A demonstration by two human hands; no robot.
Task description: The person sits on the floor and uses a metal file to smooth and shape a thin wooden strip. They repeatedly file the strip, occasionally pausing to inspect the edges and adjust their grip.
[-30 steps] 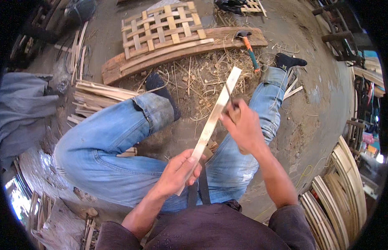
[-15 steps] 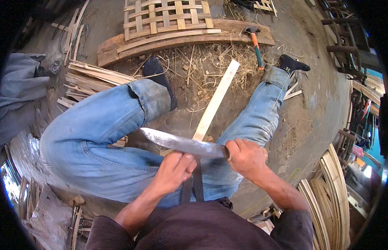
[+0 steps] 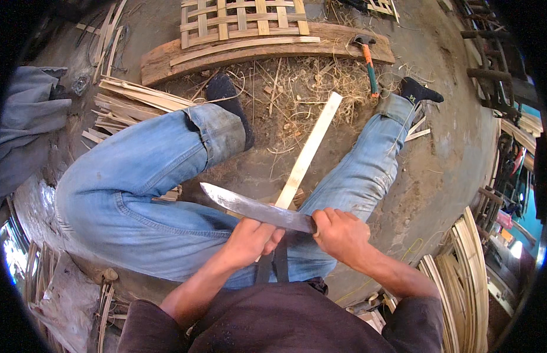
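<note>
The left hand was closed around the near end of the slat, which slanted up and away between the jeans-clad legs toward the shavings on the ground. The knife lay flat across the slat just beyond those fingers, its tip pointing left, and the right hand was wrapped tight on the handle. With blade so near the left fingers and thigh, a slip or sudden give in the slat could likely bring a cut.

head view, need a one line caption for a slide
Seated person's left hand steadies a pale bamboo strip while the right hand lays a long knife across it.
</note>
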